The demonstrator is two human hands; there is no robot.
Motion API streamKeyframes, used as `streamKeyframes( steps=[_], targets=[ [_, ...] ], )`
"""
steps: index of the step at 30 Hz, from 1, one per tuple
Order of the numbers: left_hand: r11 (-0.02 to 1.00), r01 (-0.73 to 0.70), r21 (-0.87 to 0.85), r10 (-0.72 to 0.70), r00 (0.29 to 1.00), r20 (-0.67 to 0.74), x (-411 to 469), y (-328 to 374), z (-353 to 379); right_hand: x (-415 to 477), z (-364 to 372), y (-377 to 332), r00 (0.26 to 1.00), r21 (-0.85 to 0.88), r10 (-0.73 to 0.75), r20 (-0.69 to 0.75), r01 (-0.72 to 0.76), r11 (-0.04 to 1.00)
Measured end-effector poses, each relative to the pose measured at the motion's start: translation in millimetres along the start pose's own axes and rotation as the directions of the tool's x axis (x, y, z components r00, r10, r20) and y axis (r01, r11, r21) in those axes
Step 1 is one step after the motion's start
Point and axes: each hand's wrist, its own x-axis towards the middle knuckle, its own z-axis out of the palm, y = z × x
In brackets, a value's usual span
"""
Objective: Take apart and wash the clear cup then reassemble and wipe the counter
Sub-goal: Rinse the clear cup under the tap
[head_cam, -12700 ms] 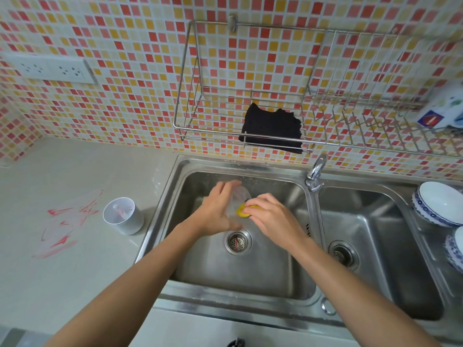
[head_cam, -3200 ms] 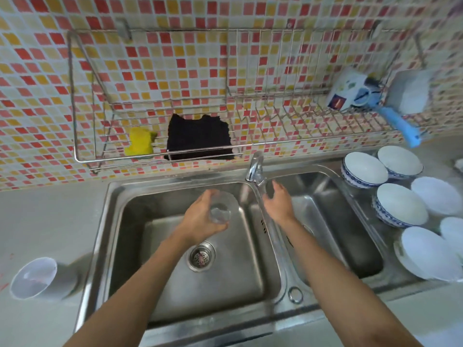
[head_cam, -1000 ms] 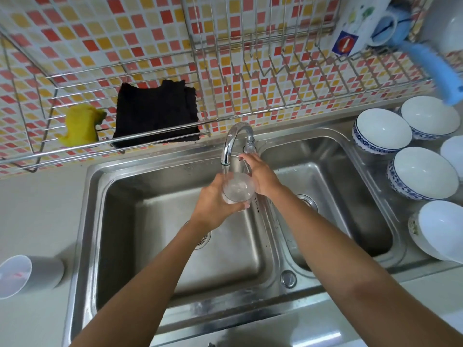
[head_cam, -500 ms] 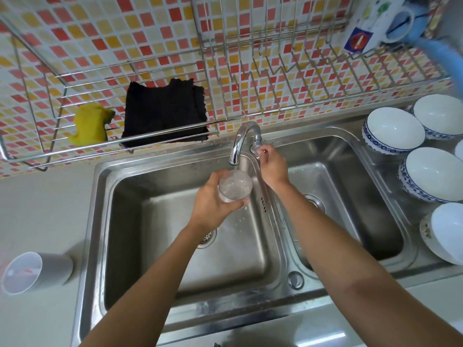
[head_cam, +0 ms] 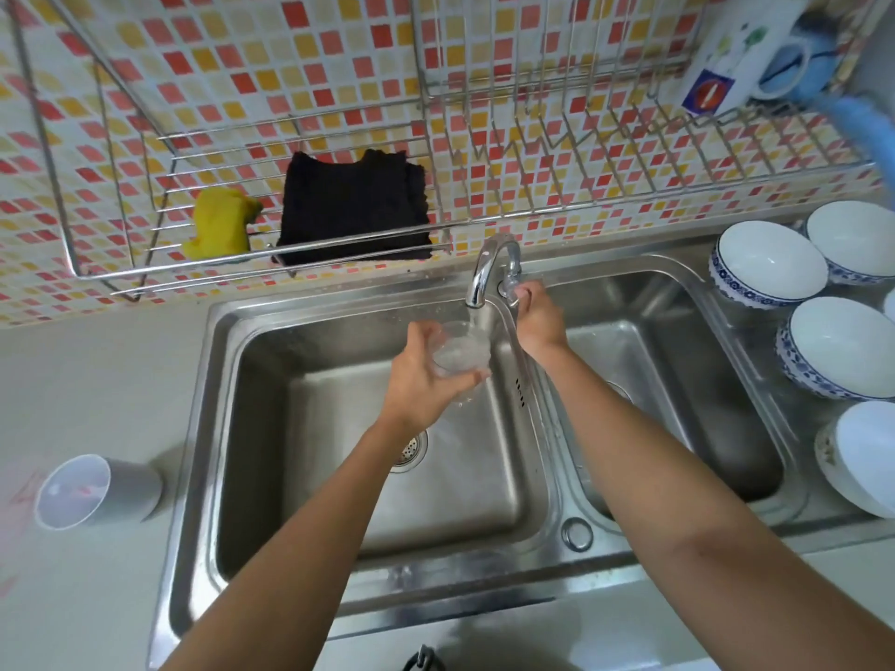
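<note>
My left hand [head_cam: 420,380] holds the clear cup [head_cam: 460,353] upright over the left sink basin [head_cam: 339,501], right below the tap spout [head_cam: 477,283]. Water fills the cup. My right hand [head_cam: 535,317] is closed on the tap handle [head_cam: 508,283] behind the divider. The cup's grey outer sleeve [head_cam: 97,491] lies on its side on the counter at the left. A yellow sponge [head_cam: 220,230] and a black cloth [head_cam: 353,208] rest in the wire rack [head_cam: 121,273] on the wall.
Several white bowls with blue rims [head_cam: 765,263] stand on the drainboard at the right. The right basin [head_cam: 678,404] is beside my right forearm. A mug and a blue brush [head_cam: 794,65] sit on the upper rack. Faint red stains [head_cam: 19,486] mark the left counter.
My right hand has stayed on the tap handle since half a second ago. The cup remains under the spout in my left hand. The view has shifted slightly.
</note>
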Motion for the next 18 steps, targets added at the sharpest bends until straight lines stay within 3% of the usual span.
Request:
streamKeyframes(
  steps=[3,7,10,13,16,18],
  targets=[
    [1.000,0.025,0.001,-0.025,1.000,-0.005,-13.6,-7.4,-11.9,-32.4,-8.7,-0.9,0.995,0.093,0.030,-0.096,-0.021,0.995],
    [0.998,0.057,0.001,-0.057,0.996,-0.061,-38.7,-29.4,-28.3,-102.5,1.4,21.1,0.980,0.087,-0.029,-0.198,0.047,0.995],
    [0.995,0.087,0.039,-0.084,0.993,-0.084,-58.7,-55.1,-36.2,-165.5,31.7,43.3,0.999,-0.019,-0.040,0.027,0.041,0.999],
    [0.984,0.116,0.137,-0.109,0.992,-0.057,-77.8,-78.1,-42.7,-216.2,62.4,63.3,0.953,-0.207,-0.079,0.291,0.143,0.968],
    [0.920,0.041,0.389,-0.049,0.999,0.011,-91.5,-95.3,-47.5,-243.5,82.3,70.7,0.872,-0.361,-0.156,0.463,0.347,0.865],
    [0.847,0.019,0.532,-0.071,0.994,0.078,-99.6,-103.2,-49.3,-250.7,86.5,70.5,0.848,-0.427,-0.149,0.508,0.398,0.812]
  ],
)
